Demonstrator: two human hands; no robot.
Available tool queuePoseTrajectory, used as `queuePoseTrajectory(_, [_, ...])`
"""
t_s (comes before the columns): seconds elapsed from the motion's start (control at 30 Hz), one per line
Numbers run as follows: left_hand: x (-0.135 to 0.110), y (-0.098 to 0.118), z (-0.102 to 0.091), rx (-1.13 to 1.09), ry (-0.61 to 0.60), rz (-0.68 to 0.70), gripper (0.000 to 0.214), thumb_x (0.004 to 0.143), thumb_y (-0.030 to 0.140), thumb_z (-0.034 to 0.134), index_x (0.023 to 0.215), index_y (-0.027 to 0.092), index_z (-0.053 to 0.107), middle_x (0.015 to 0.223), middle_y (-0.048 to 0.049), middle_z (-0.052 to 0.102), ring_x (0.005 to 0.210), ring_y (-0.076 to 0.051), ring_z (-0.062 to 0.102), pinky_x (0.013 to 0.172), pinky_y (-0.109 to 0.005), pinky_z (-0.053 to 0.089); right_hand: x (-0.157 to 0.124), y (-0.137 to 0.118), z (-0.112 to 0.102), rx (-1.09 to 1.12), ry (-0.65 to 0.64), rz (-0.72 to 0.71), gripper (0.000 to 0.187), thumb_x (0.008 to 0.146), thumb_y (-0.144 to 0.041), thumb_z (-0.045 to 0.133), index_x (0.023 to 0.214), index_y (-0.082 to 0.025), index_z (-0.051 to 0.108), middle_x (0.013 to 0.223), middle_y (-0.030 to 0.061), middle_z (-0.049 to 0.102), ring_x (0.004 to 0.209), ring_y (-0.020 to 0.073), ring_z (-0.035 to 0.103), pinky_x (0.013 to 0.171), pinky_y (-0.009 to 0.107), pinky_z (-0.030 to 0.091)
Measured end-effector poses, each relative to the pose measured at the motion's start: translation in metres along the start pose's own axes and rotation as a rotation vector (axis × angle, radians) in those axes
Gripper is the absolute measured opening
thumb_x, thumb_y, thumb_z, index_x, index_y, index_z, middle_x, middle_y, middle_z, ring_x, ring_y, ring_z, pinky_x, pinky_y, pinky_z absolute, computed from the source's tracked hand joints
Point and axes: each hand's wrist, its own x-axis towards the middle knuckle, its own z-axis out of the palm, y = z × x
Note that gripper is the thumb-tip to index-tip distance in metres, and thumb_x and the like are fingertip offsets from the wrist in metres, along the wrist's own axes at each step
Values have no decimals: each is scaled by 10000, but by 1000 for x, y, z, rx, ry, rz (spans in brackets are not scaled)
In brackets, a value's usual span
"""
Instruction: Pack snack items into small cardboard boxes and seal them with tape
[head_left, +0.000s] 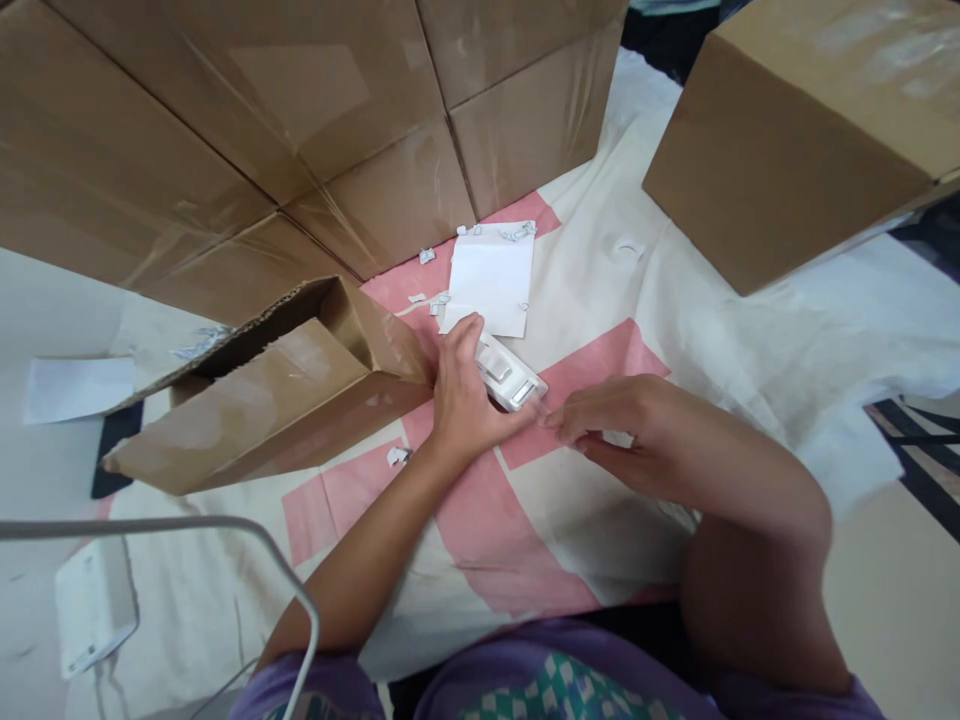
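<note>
My left hand (466, 390) is wrapped round the near side of a small white plastic device (507, 372), which has a raised oval part and a slot near one end. The device rests on the pink and cream cloth. Close to its right end, my right hand (600, 412) has its fingers pinched together. A thin, clear sliver (546, 410) shows at those fingertips, too blurred to name. Just beyond the device lies a white sheet of paper (491, 280) with small printed scraps on its far edge.
Large taped cartons (360, 100) stand along the back. An opened cardboard box (277, 400) lies to the left, and another box (795, 150) is at the right. A white power strip (96, 605) and a grey curved tube (247, 525) are at the lower left. Paper scraps (397, 456) dot the cloth.
</note>
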Motion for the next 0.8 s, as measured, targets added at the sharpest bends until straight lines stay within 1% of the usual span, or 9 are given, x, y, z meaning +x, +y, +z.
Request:
queuePoseTrajectory(0.1, [0,0,0,-5,-7,2,1084,726,569,803,1553,190,213,1487,-209,397,1419,-374,409,1170,-537,383,-3,-2,-2,-6,-25,-20,186,964,-171,602,857,-236,739,790,26,720,708,173,661,675,287,488])
queuePoseTrajectory(0.27, [1,-1,0,11,6,13,1057,761,628,774,1551,204,215,1485,-198,411,1431,-363,410,1183,-531,371,-5,-1,-5,2,-56,15,193,962,-163,597,871,-245,746,762,18,719,673,168,659,642,280,485])
queuePoseTrajectory(0.37, [0,0,0,10,-3,8,1051,767,637,767,1550,202,218,1491,-199,415,1445,-365,400,1195,-536,357,-9,1,-7,-2,-80,10,189,957,-167,598,877,-247,751,771,27,731,694,175,673,644,277,496])
queuePoseTrajectory(0.5, [-1,0,0,35,-15,-8,1053,763,648,761,1552,218,211,1499,-199,414,1442,-370,409,1175,-548,382,-13,1,-9,-6,-95,15,186,941,-155,605,894,-252,756,789,29,745,706,176,682,647,276,506])
queuePoseTrajectory(0.6, [1,-2,-1,19,-17,-5,1087,726,659,790,1548,225,227,1500,-200,407,1434,-379,417,1171,-553,390,-12,1,-11,0,-130,48,214,933,-114,584,888,-243,750,810,24,749,704,166,679,661,277,500])
queuePoseTrajectory(0.7, [3,-7,-5,-53,-30,57,1128,665,611,845,1552,240,255,1504,-188,397,1435,-398,409,1189,-581,369,-9,0,-13,2,-168,88,239,901,-49,569,871,-219,734,836,23,750,740,162,679,701,276,489])
queuePoseTrajectory(0.8, [2,-14,-8,-142,-67,121,1303,525,563,925,1598,303,233,1553,-147,364,1436,-451,383,1196,-649,343,-8,0,-15,35,-190,122,237,864,-8,566,881,-200,706,871,8,749,750,136,662,707,250,468])
